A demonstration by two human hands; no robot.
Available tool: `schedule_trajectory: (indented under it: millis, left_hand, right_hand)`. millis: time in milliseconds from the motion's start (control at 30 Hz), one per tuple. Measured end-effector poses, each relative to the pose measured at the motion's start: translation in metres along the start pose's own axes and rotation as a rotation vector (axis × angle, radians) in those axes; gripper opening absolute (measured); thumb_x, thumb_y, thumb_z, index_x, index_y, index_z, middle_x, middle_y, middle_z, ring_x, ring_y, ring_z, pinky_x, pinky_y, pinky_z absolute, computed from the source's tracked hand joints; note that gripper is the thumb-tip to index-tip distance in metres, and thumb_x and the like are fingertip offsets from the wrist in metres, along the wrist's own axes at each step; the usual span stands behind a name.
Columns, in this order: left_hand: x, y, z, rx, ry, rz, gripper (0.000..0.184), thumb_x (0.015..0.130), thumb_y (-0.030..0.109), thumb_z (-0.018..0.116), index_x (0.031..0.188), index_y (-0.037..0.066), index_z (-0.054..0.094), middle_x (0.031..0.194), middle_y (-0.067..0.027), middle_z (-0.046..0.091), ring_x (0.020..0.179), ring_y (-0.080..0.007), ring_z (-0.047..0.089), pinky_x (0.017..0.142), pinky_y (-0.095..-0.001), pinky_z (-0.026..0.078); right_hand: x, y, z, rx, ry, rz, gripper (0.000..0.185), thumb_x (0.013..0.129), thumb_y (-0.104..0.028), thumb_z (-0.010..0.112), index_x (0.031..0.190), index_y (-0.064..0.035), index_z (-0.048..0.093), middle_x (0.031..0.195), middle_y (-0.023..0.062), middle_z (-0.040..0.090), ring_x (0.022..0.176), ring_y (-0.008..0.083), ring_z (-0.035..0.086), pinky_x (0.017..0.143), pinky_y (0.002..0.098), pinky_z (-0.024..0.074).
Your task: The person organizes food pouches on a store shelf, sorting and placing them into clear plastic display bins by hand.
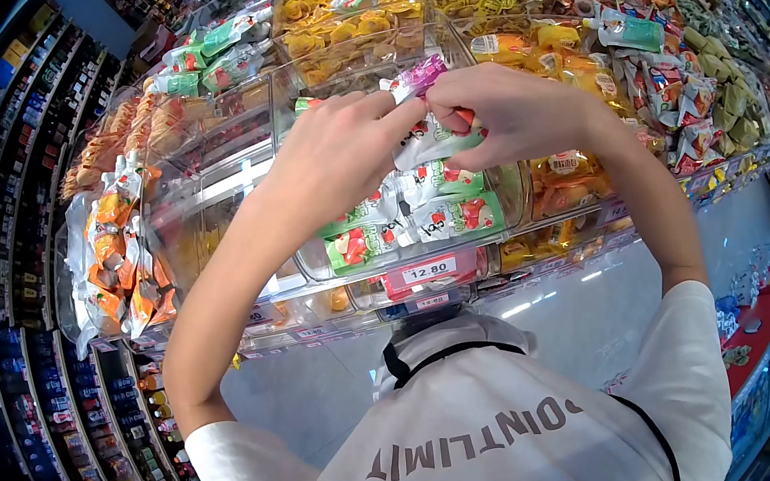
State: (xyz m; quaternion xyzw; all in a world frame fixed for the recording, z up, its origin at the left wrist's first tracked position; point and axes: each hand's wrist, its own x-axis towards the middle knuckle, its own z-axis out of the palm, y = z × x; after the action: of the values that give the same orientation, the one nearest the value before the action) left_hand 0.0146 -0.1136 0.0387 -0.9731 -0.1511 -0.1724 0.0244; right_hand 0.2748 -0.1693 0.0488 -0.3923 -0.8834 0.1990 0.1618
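Note:
Both hands are raised over a clear bin of green and white jelly pouches (361, 244), close together at the centre. My left hand (344, 153) has its fingers bent toward the right one, at a white and purple pouch (414, 79) between the two hands. On the other side of that pouch, my right hand (509, 112) is curled, with its fingertips hidden or turned inward. Which fingers press on the pouch is hard to make out. A price label reading 12.80 (430, 271) is on the bin's front.
Orange and white pouches (115, 261) fill a bin at the left. Yellow snack packs (567, 180) lie to the right, with red and white packets (690, 118) beyond. Tall stocked shelves (18, 260) line the left side. A red display stand (760, 318) is at the lower right.

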Motion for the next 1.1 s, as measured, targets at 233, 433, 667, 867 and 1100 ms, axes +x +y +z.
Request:
schedule_trajectory:
  millis: [233, 433, 667, 867, 1100]
  left_hand:
    - [-0.016, -0.015, 0.004, -0.061, -0.232, -0.15, 0.024, 0.091, 0.01, 0.077, 0.113, 0.004, 0.07, 0.11, -0.0151, 0.074, 0.099, -0.0406, 0.072, 0.084, -0.0522, 0.058]
    - [-0.008, -0.006, 0.016, -0.121, -0.306, -0.076, 0.017, 0.092, 0.01, 0.076, 0.108, 0.003, 0.073, 0.109, -0.0144, 0.074, 0.098, -0.0403, 0.073, 0.084, -0.0517, 0.059]
    - [0.011, -0.004, 0.035, -0.096, -0.402, -0.055, 0.016, 0.092, 0.01, 0.076, 0.106, 0.001, 0.072, 0.109, -0.0151, 0.074, 0.102, -0.0393, 0.074, 0.087, -0.0503, 0.061]
    - [0.037, 0.011, 0.009, -0.082, -0.43, -0.008, 0.02, 0.094, 0.014, 0.075, 0.111, 0.003, 0.072, 0.106, -0.0144, 0.072, 0.1, -0.0392, 0.073, 0.085, -0.0513, 0.059]
    - [0.118, 0.062, -0.011, -0.052, -0.04, 0.184, 0.019, 0.097, 0.017, 0.072, 0.11, 0.004, 0.068, 0.105, -0.0132, 0.067, 0.1, -0.0356, 0.067, 0.083, -0.0487, 0.056]
  right_hand:
    - [-0.001, -0.013, 0.047, -0.565, -0.031, 0.064, 0.036, 0.079, -0.021, 0.086, 0.107, -0.0068, 0.069, 0.112, 0.0108, 0.065, 0.106, 0.0303, 0.069, 0.083, 0.0439, 0.0608]
    - [-0.005, -0.017, 0.052, -0.552, -0.038, 0.031, 0.041, 0.076, -0.022, 0.09, 0.11, -0.0081, 0.071, 0.117, 0.0112, 0.065, 0.112, 0.0307, 0.068, 0.088, 0.044, 0.0606]
    - [-0.014, -0.012, 0.057, -0.476, -0.004, -0.001, 0.034, 0.082, -0.025, 0.086, 0.108, -0.0074, 0.071, 0.113, 0.0109, 0.063, 0.108, 0.0298, 0.065, 0.087, 0.044, 0.0571]
    - [-0.049, -0.024, 0.019, -0.412, 0.21, -0.032, 0.027, 0.09, -0.022, 0.08, 0.108, -0.0062, 0.069, 0.11, 0.0097, 0.065, 0.102, 0.0304, 0.066, 0.086, 0.0438, 0.0558]
    - [-0.111, 0.007, -0.06, -0.69, 0.491, 0.403, 0.029, 0.097, -0.027, 0.074, 0.116, -0.0071, 0.067, 0.116, 0.0108, 0.068, 0.107, 0.0327, 0.068, 0.089, 0.0457, 0.0568]
